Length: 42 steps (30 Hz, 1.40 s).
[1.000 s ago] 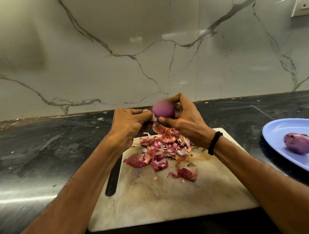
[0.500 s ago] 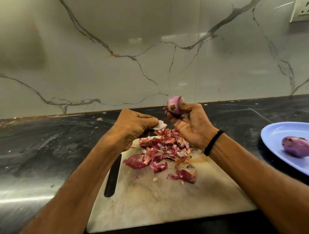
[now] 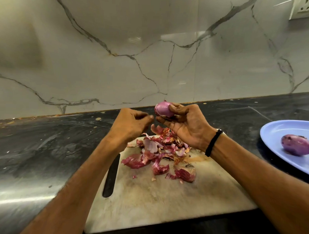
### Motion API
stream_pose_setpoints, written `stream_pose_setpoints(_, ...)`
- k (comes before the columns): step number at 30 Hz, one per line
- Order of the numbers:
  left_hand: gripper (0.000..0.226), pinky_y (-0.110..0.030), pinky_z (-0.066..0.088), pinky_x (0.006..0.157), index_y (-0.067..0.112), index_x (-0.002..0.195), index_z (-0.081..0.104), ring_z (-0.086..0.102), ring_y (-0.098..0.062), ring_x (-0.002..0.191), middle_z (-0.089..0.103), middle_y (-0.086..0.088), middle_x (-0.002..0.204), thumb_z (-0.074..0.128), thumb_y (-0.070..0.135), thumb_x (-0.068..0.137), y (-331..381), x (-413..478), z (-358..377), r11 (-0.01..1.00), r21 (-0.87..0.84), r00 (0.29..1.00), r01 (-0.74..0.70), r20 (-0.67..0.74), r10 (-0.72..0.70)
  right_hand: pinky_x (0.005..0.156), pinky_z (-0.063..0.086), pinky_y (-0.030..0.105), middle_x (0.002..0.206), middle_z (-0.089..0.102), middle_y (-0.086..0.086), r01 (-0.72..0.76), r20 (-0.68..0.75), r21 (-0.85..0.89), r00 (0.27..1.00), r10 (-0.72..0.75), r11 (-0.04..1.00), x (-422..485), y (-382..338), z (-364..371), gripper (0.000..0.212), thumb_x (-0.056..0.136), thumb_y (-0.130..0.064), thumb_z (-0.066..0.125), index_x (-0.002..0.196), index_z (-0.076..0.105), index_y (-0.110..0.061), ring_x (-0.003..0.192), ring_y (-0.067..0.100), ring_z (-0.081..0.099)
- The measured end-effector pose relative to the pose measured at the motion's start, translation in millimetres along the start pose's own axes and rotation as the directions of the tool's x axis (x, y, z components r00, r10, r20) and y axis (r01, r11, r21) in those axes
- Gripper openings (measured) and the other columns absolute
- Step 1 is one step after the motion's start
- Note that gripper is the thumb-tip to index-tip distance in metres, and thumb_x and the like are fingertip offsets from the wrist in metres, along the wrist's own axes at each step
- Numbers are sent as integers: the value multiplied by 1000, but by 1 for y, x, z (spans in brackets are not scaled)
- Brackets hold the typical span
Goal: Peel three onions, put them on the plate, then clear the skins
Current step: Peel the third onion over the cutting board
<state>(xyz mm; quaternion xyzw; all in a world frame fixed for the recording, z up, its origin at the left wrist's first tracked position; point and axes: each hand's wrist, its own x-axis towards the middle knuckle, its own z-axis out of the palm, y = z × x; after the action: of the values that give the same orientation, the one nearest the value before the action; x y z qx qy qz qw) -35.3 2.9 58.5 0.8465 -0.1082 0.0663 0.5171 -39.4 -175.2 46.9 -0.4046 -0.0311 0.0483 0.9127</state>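
Head view: onion (image 3: pixel 163 109) in right hand (image 3: pixel 188 128) grip, left hand (image 3: pixel 130 126) just beside.

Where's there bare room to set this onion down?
Free: the near half of the cutting board, between the onion skins and its front edge, and the plate left of the peeled onion. Crowded: the board's far end.

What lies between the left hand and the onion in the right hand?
Nothing: the head view shows only a narrow gap between left hand and onion.
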Motion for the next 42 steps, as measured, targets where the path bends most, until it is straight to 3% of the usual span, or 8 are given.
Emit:
stream_pose_setpoints(8,26,-18,58,72,16,108,78,72,-2,75,79,2,92,74,29,85,4,-2,6,973,-142,983,-184,-43,179,89,57,40,112,62,21,95,97,-137,992,-82,986,-4,5,7,29,88,-11,63,113,60,5,95,26,67)
stream_pose_setpoints(13,32,-32,60,88,13,112,76,75,-13,92,78,-3,101,73,26,83,6,0,2,957,-223,982,-185,-13,186,97,52,43,119,62,24,107,111,-186,990,-87,977,-1,4,6,46,84,-18,68,119,58,9,106,31,66)
stream_pose_setpoints(20,32,-35,62,85,15,115,75,74,-10,89,78,-2,104,77,28,86,4,-1,4,964,30,961,-264,-75,266,89,57,38,122,61,27,161,139,-309,983,-123,937,-3,5,3,37,92,-7,62,125,55,8,109,34,64)
stream_pose_setpoints(26,31,-5,53,67,11,114,75,65,6,73,78,-6,100,79,24,85,9,-7,11,926,179,923,-332,-143,358,92,55,44,122,62,27,184,143,-375,980,-140,908,-3,7,3,37,90,-6,62,124,55,8,111,38,63)
stream_pose_setpoints(32,27,-11,56,64,12,109,77,67,2,66,78,-3,87,77,25,86,7,-11,13,897,241,891,-370,-183,416,92,54,47,121,61,30,188,145,-384,979,-142,904,-4,9,5,38,90,-12,63,120,58,10,111,40,62)
stream_pose_setpoints(37,19,-18,58,60,14,103,79,71,-6,64,76,0,79,74,27,91,1,-4,8,932,166,911,-323,-212,354,102,48,48,125,59,28,108,156,-308,986,-62,945,-7,5,9,48,88,-26,64,120,59,9,112,38,61)
stream_pose_setpoints(40,32,-40,59,61,9,80,79,64,-18,61,74,-16,74,69,37,94,-2,3,6,988,-48,949,-145,-289,125,98,51,45,118,59,27,52,102,-189,994,-33,981,-10,0,9,43,90,-25,62,118,55,8,100,35,64)
stream_pose_setpoints(42,32,-33,56,60,9,76,77,63,-18,66,74,-15,77,70,35,93,1,3,1,987,-158,956,-15,-290,-32,91,55,40,114,57,24,28,57,-92,998,-23,995,-12,-5,9,39,92,-23,60,117,54,5,92,33,65)
